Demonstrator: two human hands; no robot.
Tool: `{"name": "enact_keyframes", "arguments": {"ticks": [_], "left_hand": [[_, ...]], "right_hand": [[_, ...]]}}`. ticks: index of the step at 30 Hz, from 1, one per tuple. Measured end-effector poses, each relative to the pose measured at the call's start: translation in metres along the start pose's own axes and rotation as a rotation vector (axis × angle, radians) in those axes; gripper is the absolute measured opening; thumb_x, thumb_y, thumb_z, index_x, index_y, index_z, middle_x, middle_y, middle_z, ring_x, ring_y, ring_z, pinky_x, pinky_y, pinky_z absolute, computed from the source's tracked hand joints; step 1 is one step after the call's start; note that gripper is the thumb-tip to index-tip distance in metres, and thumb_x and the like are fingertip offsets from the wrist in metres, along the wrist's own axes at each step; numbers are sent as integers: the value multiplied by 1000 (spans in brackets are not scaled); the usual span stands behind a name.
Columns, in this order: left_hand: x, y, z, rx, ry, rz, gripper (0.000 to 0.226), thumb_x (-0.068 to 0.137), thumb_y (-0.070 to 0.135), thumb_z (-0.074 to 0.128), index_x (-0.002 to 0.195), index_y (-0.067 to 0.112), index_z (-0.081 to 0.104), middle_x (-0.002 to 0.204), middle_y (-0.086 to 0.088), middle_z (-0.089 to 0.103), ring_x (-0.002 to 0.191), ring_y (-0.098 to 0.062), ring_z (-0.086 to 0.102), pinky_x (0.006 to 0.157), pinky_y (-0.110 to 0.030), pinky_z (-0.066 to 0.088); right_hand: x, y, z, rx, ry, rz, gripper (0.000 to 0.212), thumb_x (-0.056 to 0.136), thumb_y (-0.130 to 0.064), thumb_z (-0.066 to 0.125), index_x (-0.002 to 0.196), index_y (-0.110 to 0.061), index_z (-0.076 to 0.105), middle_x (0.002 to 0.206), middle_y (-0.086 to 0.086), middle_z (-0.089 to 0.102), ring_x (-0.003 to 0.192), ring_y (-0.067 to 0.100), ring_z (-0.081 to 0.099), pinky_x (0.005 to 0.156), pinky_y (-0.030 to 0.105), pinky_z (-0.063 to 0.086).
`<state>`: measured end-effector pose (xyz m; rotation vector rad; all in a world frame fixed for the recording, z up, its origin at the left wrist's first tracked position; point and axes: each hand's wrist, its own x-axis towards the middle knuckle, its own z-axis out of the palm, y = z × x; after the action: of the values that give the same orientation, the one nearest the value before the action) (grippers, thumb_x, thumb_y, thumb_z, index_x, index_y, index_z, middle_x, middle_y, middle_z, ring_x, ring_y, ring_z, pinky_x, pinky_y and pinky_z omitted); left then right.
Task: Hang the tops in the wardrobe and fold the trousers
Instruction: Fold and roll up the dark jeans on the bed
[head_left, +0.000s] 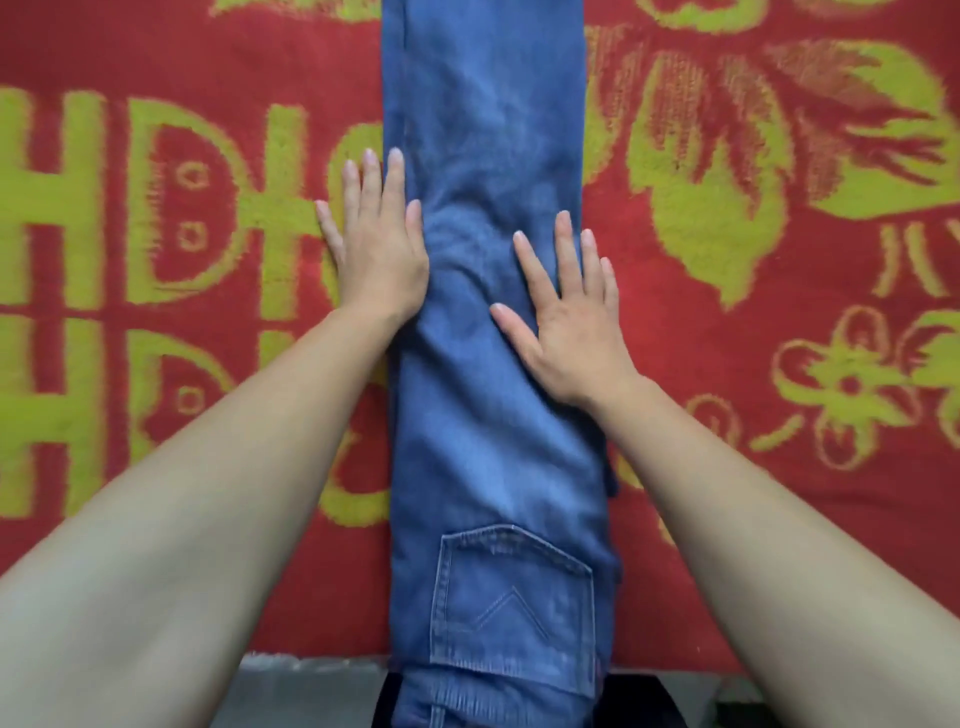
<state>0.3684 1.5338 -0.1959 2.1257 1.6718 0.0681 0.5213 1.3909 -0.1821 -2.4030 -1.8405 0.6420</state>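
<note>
A red blanket (727, 322) with yellow-green lettering and flowers covers the whole surface, and I can't tell what lies under it. The jeans (488, 130) lie on it as one long strip, leg over leg. They run from the near edge, where the back pocket (511, 608) shows, away past the top of my view.

Both hands are flat, fingers straight, gripping nothing. The left hand (376, 260) sits along the strip's left edge, part on denim and part on blanket. The right hand (566, 322) presses on the denim toward its right side.

I read this as smoothing before the crosswise fold. My worries:
- Creases bunch between the two hands, and folding now would likely set them in.
- A sliver of the lower layer pokes out on the right below the right wrist, so the legs may not be square and the fold could come out crooked.
- The waist end hangs over the near edge, and its weight might drag the strip toward me once the hands lift.

No tops or wardrobe are in view.
</note>
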Motion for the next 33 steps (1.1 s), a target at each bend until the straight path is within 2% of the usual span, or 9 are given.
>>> {"name": "enact_keyframes", "arguments": {"ticks": [4,7,12,14,18,22,25,29,33], "left_hand": [[-91,-14,2,-197,-44,39,65,100,47,31,155,13,22,162,-9,17,151,-22,10,122,-44,6],[-208,-43,14,-92,-136,66,67,100,44,36,154,7,22,162,-12,17,150,-25,12,122,-46,11],[-341,-54,12,-45,-233,-275,61,97,47,32,141,6,43,144,-16,43,132,-34,38,106,-49,34],[-370,-47,12,-124,-266,-381,66,94,55,33,134,5,47,127,-16,51,118,-37,46,99,-48,37],[-408,-47,16,-244,-384,-502,78,85,67,54,130,4,45,127,-13,52,122,-32,46,104,-45,37],[-409,-56,10,-417,-533,-606,89,60,88,54,111,17,67,113,-3,68,113,-24,61,100,-42,46],[-423,-53,-10,-575,-559,-527,55,77,56,73,114,15,71,112,2,72,107,-16,65,99,-35,49],[-480,-44,-52,-826,-609,-460,41,82,26,77,118,11,66,113,-2,72,105,-20,68,102,-44,49],[-537,-21,-103,-1007,-544,-530,37,86,26,72,119,13,62,108,-5,74,103,-27,69,91,-40,51]], "right_hand": [[-65,0,0,247,100,158,66,101,-43,44,157,-12,25,162,20,19,150,33,22,120,42,23],[-157,-6,12,286,81,339,69,100,-50,43,154,-8,30,155,18,34,142,31,34,116,41,29],[-270,-24,29,729,-227,870,75,88,-72,47,140,-19,42,136,7,56,127,28,52,99,35,38],[-295,-31,39,693,-305,858,89,74,-84,51,134,-18,47,130,7,57,126,27,50,101,35,38],[-318,-38,49,601,-352,831,100,56,-76,77,134,-20,48,124,2,57,122,22,50,106,40,42],[-319,-33,35,721,-526,896,105,35,-88,74,113,-19,71,112,-4,70,107,19,67,98,38,53],[-343,-25,27,901,-546,829,101,40,-80,78,121,-20,71,118,-6,70,109,17,67,101,36,51],[-420,-39,-15,1216,-642,631,47,82,-37,80,123,-19,68,113,-4,74,98,14,73,80,25,58],[-475,-50,-50,1284,-476,699,70,57,-45,90,115,-10,70,100,3,78,91,22,75,87,41,60]]}}
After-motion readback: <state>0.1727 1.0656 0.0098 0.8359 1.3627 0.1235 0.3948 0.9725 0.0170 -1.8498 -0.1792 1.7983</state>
